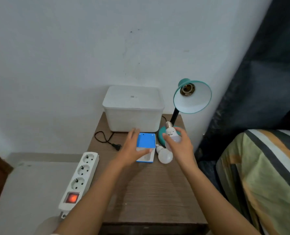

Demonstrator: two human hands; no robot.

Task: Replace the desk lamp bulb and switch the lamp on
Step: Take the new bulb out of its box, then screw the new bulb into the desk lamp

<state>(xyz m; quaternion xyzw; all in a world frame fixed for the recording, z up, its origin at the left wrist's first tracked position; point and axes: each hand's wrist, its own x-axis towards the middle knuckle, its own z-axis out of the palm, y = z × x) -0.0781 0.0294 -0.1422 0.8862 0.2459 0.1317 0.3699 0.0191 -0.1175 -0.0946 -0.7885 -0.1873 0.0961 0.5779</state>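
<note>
The left hand (132, 148) hides part of the blue box (146, 141). Markings on the held bulb (172, 134) are too small to read. The lamp's plug (116, 146) is blurred.

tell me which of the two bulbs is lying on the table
The bulb just right of the blue box, resting on its side with its screw base toward the box. The other bulb is off the table in the right hand, base up.

Dim, even indoor light, soft shadows on the wall (73, 48), slight overall blur, wide-angle bending at the edges.
</note>
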